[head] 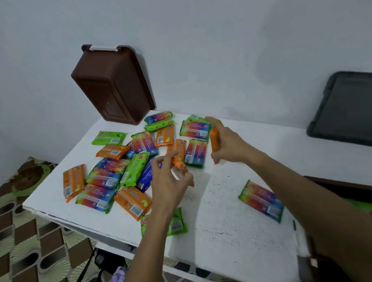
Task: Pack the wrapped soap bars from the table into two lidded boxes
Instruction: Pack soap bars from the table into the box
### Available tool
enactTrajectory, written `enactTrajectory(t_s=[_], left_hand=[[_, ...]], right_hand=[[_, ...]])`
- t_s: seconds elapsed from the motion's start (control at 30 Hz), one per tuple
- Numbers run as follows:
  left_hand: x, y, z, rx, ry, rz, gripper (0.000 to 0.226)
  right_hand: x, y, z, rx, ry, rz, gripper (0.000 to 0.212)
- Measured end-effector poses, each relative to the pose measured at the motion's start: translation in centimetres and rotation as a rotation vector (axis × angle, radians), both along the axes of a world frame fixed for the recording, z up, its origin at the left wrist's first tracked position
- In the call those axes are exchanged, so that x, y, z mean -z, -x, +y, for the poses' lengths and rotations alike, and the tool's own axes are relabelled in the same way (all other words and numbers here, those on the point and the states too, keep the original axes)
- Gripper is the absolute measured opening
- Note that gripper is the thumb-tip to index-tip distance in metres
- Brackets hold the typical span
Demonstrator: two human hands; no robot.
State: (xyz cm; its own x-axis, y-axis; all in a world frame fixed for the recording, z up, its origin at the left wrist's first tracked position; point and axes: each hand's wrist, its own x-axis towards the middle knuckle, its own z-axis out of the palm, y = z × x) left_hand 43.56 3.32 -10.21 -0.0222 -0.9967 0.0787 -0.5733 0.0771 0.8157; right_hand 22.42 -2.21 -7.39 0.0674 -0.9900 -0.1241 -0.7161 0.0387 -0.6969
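The white bench [225,233] carries a loose heap of wrapped soap bars [123,168] spread across its far left part, just in front of the brown box [113,84], which stands tipped on end against the wall at the bench's far edge. Roughly twenty bars show; an exact count is not possible where they overlap. From the brown box, the heap reaches toward the left edge, where one orange bar [74,182] lies close to the corner. Nearer, a green bar [176,223] sits by the front edge, and one rainbow bar [261,200] lies alone to the right, with bare bench around it. A grey lid [357,109] rests far right of the box.

The left hand [169,184] has its fingers closed on an orange bar, blurred. The right hand [226,140] grips an upright orange bar [215,144].
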Motion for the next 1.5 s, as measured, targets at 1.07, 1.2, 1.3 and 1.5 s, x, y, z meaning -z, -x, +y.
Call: enactTrajectory(t_s=[1.07, 1.2, 1.3, 1.5], left_hand=[[-1.2, 16.8, 14.0, 0.283, -0.225, 0.717, 0.043], [-1.4, 17.1, 14.1, 0.297, -0.215, 0.675, 0.044], [-1.8, 17.5, 14.3, 0.337, -0.195, 0.631, 0.046], [-3.7, 19.3, 16.0, 0.540, -0.208, 0.617, 0.045]], right_hand=[[-0.1, 16.7, 32.0, 0.216, -0.189, -0.319, 0.043], [0.3, 17.2, 32.0, 0.136, -0.195, -0.077, 0.042], [-0.4, 17.6, 31.9, 0.108, -0.142, 0.061, 0.040], [-2.5, 17.2, 31.5, 0.372, 0.080, -0.571, 0.042]])
